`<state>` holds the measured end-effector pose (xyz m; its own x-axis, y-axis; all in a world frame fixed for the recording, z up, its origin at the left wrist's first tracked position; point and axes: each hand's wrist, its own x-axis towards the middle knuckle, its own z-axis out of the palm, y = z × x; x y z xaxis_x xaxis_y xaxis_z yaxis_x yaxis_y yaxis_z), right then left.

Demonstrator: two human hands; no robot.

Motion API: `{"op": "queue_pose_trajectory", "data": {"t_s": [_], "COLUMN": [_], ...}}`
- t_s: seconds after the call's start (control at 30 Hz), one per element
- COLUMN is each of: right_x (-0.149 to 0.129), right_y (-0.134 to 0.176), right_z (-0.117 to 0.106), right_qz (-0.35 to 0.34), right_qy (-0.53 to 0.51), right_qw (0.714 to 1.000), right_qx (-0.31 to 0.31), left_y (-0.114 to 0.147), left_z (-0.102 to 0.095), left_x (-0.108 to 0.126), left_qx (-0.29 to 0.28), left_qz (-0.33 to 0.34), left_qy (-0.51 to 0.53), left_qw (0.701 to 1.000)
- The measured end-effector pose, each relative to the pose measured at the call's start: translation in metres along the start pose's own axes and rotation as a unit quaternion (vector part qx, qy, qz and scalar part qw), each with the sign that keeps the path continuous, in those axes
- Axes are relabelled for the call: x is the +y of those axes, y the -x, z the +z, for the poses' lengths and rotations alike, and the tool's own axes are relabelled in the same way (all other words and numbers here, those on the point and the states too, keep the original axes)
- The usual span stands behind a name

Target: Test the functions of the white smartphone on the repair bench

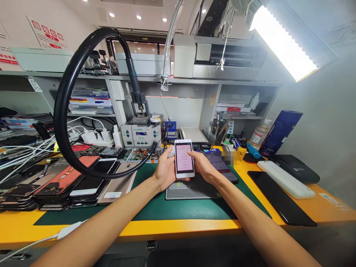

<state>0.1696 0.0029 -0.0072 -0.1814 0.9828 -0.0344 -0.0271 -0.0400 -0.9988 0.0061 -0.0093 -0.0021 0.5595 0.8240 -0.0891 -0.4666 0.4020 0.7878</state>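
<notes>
A white smartphone (184, 158) stands upright, tilted slightly back, in the middle of the head view. Its screen is lit pinkish with lines of text too small to read. My left hand (163, 170) is closed around its left side, the fingers passing behind it. On the right, my right hand (205, 167) grips the phone's edge with the thumb over the screen; its other fingers are mostly hidden. Below the hands lies a grey perforated pad (183, 194) on a green mat (189, 211). Close behind my right hand, a dark phone (222, 167) displays a timer.
Stacked phones (63, 178) cover the left of the bench. A thick black hose (59, 111) loops above them from a rework station (141, 134). At right lie a long black flat object (280, 196), a white case (286, 179) and bottles (258, 133). A bright lamp (283, 44) hangs overhead.
</notes>
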Motion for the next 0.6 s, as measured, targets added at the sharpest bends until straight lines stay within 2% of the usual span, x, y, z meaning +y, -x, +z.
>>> {"op": "queue_pose_trajectory", "data": {"t_s": [0.6], "right_x": [0.0028], "right_y": [-0.0026], "right_z": [-0.0017], "right_qz": [-0.018], "right_qy": [0.006], "right_qw": [1.0], "right_qx": [-0.002], "left_y": [0.0009], "left_z": [-0.0002], "left_x": [0.0], "left_qx": [-0.005], "left_qz": [-0.003], "left_qy": [0.005], "left_qw": [1.0]}}
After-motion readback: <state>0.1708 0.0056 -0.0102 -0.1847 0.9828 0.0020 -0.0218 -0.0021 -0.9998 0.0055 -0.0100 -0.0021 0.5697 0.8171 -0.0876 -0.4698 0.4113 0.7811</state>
